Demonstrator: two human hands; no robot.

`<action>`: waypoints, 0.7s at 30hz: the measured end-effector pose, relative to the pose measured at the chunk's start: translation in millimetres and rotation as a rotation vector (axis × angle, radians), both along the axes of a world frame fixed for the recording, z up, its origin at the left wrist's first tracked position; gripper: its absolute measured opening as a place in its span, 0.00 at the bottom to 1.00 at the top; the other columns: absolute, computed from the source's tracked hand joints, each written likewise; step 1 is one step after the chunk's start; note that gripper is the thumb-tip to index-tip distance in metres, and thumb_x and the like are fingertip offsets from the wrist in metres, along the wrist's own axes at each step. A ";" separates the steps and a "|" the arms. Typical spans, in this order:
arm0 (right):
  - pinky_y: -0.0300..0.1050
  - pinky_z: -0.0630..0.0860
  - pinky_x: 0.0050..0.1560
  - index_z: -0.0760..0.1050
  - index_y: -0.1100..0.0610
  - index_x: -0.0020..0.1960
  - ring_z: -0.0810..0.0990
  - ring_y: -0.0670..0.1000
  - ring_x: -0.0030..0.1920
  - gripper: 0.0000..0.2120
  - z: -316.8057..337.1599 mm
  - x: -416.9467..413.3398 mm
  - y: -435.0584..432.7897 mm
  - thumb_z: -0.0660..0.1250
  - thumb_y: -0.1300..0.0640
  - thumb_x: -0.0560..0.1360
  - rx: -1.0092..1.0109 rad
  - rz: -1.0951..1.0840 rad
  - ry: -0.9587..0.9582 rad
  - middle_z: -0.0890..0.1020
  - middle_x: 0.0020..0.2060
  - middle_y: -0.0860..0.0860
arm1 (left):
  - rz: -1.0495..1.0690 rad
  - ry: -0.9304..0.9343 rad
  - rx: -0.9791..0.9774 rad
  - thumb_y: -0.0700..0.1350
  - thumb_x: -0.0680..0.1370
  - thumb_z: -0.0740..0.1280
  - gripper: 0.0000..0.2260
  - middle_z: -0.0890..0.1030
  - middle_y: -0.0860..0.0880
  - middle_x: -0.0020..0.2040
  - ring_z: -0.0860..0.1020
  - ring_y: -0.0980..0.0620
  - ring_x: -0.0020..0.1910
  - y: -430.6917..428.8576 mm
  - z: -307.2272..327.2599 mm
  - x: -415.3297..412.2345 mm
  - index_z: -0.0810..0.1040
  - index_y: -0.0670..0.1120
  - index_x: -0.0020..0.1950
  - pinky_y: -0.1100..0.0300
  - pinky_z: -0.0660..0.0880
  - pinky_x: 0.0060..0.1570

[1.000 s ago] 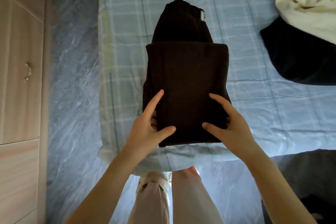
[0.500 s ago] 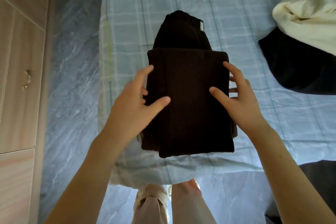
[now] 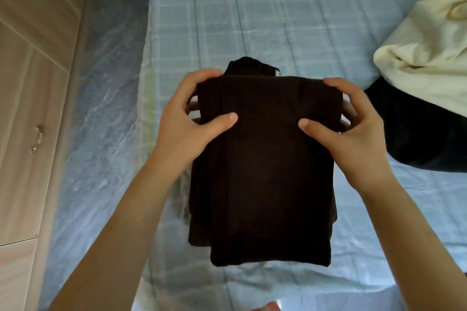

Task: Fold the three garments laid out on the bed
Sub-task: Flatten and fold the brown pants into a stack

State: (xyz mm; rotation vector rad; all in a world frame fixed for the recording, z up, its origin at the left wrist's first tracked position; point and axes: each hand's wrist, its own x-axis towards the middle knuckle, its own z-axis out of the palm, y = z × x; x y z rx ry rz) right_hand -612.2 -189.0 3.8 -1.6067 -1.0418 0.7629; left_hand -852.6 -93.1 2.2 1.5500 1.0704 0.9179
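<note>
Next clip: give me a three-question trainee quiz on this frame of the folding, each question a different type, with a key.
1. True or false: both hands grip the folded dark brown garment near its far edge.
2. Which lies at the right of the bed? A) a cream garment over a black one B) a red towel C) a pillow
3. Fill in: each thumb rests on ___ of the brown garment.

Key
1. True: left hand, right hand.
2. A: cream garment, black garment.
3. top.
</note>
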 end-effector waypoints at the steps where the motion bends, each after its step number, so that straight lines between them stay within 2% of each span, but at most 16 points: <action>1: 0.40 0.79 0.56 0.76 0.44 0.63 0.83 0.46 0.58 0.29 7.6 3.9 11.4 0.80 0.59 0.67 0.034 -0.014 -0.003 0.83 0.56 0.47 | 0.000 -0.018 0.034 0.43 0.69 0.77 0.26 0.78 0.67 0.57 0.77 0.66 0.57 12.4 7.2 4.3 0.75 0.58 0.63 0.73 0.74 0.50; 5: 0.39 0.81 0.49 0.75 0.48 0.65 0.85 0.47 0.53 0.29 3.3 19.6 70.3 0.79 0.62 0.68 0.045 -0.033 0.037 0.82 0.57 0.52 | 0.032 0.008 0.042 0.43 0.70 0.77 0.28 0.77 0.59 0.63 0.77 0.60 0.61 69.7 0.6 29.2 0.74 0.54 0.68 0.63 0.75 0.60; 9: 0.38 0.81 0.47 0.73 0.54 0.68 0.84 0.42 0.50 0.29 -52.4 29.9 104.6 0.77 0.67 0.70 -0.088 -0.035 0.099 0.81 0.56 0.51 | 0.068 0.009 -0.123 0.39 0.73 0.76 0.30 0.76 0.52 0.64 0.77 0.54 0.62 95.4 -49.7 53.0 0.71 0.54 0.71 0.51 0.75 0.64; 13: 0.41 0.83 0.49 0.72 0.47 0.69 0.84 0.43 0.52 0.30 -83.0 32.2 104.3 0.77 0.62 0.72 -0.180 -0.023 0.169 0.80 0.59 0.52 | 0.032 0.028 -0.242 0.43 0.75 0.75 0.31 0.73 0.52 0.67 0.74 0.56 0.66 99.8 -77.6 58.6 0.67 0.57 0.74 0.53 0.75 0.65; 15: 0.39 0.82 0.48 0.68 0.44 0.73 0.82 0.43 0.56 0.33 -77.2 33.6 104.9 0.77 0.57 0.73 -0.237 -0.013 0.162 0.78 0.62 0.51 | 0.033 0.131 -0.235 0.47 0.76 0.74 0.34 0.68 0.51 0.72 0.67 0.56 0.71 100.0 -72.5 58.0 0.61 0.58 0.77 0.55 0.68 0.71; 17: 0.34 0.78 0.50 0.62 0.40 0.76 0.76 0.45 0.63 0.37 -62.0 34.4 101.2 0.76 0.51 0.73 -0.313 -0.014 0.043 0.73 0.67 0.49 | 0.076 0.357 -0.104 0.54 0.76 0.72 0.38 0.59 0.48 0.78 0.58 0.51 0.76 92.2 -60.3 55.2 0.53 0.56 0.80 0.57 0.56 0.73; 19: 0.31 0.69 0.55 0.56 0.38 0.78 0.69 0.44 0.66 0.39 -45.9 26.4 86.7 0.72 0.41 0.73 -0.351 -0.048 -0.154 0.66 0.73 0.48 | 0.053 0.616 0.226 0.61 0.76 0.67 0.39 0.52 0.49 0.81 0.51 0.47 0.79 71.7 -46.1 52.6 0.51 0.55 0.81 0.51 0.49 0.74; 21: 0.40 0.65 0.67 0.54 0.35 0.78 0.65 0.47 0.73 0.38 -38.9 5.4 66.2 0.63 0.32 0.72 -0.346 -0.036 -0.278 0.61 0.78 0.47 | -0.072 0.780 0.472 0.68 0.74 0.59 0.39 0.50 0.52 0.82 0.46 0.47 0.80 48.7 -43.0 53.2 0.51 0.54 0.81 0.46 0.45 0.75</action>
